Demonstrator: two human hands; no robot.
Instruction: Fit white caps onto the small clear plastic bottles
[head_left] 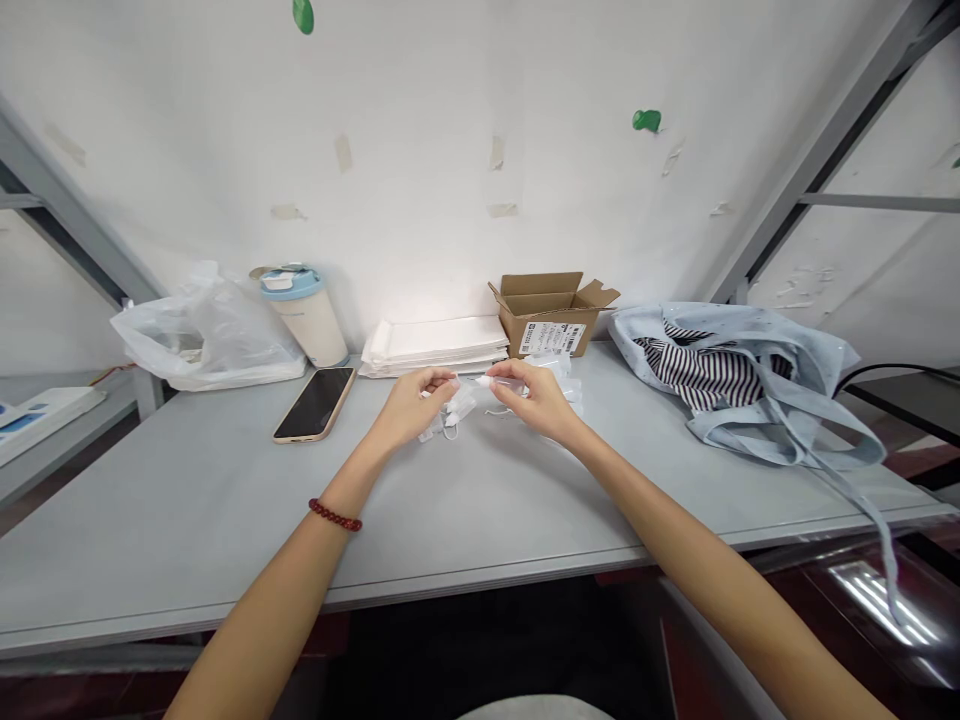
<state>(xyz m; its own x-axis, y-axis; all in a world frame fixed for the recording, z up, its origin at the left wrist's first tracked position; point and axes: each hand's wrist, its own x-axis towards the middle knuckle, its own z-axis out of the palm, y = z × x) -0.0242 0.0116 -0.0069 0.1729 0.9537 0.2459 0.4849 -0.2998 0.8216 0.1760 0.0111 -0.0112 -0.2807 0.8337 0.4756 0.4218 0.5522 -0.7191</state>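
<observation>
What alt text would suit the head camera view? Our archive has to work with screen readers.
A person's left hand and right hand pinch a small clear plastic packet between them above a grey table. A phone lies to the left, a stack of white sheets and an open cardboard box behind, a blue bag on the right.

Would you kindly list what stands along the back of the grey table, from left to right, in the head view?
Crumpled clear plastic bag → cream tumbler with blue lid → stack of white sheets → open brown cardboard box → pale blue cloth bag.
</observation>
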